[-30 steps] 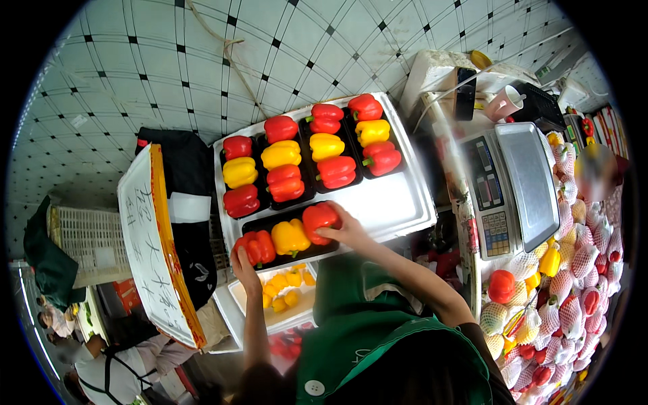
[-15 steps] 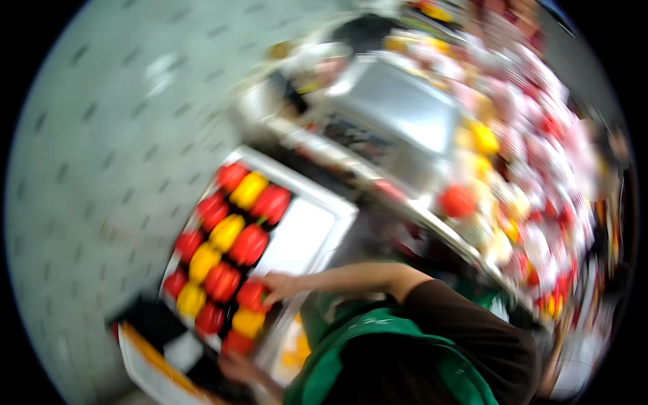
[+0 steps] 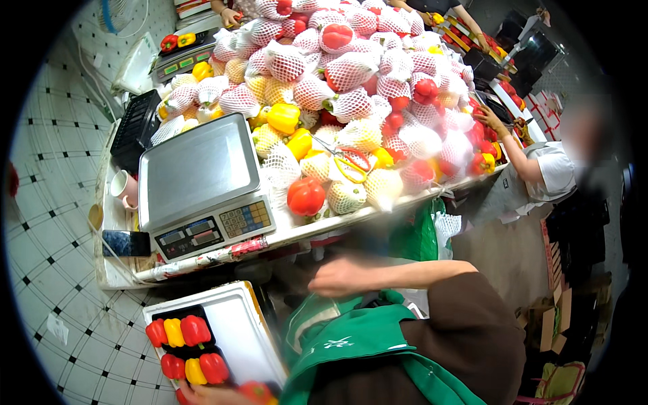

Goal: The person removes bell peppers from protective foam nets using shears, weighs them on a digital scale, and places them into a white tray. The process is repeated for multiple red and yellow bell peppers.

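- Left hand (image 3: 209, 395): at the lower edge of view, right by the bottom peppers. Partly cut off; can't tell if it grips one.
- Right hand (image 3: 341, 277): blurred, fingers look curled, in front of the apron (image 3: 351, 334). No object visible in it; can't confirm closed or empty.
- Tray peppers (image 3: 173, 333): in the white foam box (image 3: 246, 327), lower left. Two full rows visible, each red-yellow-red; more red at the lower edge.
- Black trays (image 3: 183, 351) probably keep each trio together; side-by-side packing leaves bare box floor to the right.
- Scale (image 3: 199, 169): on the near counter edge, keypad facing the wearer, presumably for easy reading.
- Netted peppers (image 3: 283, 61): heaped behind and right of it; the foam sleeves likely prevent bruising.
- Scissors (image 3: 335, 150): lying on the heap, handles toward the wearer, likely for quick reach.
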Action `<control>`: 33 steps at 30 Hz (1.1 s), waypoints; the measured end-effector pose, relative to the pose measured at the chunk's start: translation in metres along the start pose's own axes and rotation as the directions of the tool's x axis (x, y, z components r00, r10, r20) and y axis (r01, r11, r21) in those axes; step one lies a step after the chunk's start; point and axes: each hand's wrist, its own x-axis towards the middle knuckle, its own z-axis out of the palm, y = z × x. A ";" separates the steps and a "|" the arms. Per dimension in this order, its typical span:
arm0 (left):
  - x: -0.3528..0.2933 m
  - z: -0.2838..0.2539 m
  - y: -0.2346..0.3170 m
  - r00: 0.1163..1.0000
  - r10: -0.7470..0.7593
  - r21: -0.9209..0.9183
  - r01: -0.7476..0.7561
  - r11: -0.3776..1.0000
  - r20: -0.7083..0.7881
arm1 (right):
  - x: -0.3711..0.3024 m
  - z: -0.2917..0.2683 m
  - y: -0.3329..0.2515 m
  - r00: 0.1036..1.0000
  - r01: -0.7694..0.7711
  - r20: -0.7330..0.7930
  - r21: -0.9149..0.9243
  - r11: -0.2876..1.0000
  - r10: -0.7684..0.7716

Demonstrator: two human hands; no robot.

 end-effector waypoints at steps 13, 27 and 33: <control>-0.144 0.268 0.213 0.131 0.689 -0.614 -0.358 0.703 0.713 | 0.021 -0.143 0.172 0.742 -0.670 -0.370 -0.453 0.588 0.559; -0.211 0.345 0.281 0.185 0.727 -0.648 -0.347 0.678 0.661 | -0.035 -0.177 0.169 0.551 -0.598 -0.574 0.234 0.767 0.605; -0.254 0.387 0.311 -0.268 0.562 -0.601 -0.561 0.569 0.783 | -0.063 -0.171 0.139 0.296 -0.691 -0.677 0.335 0.641 0.674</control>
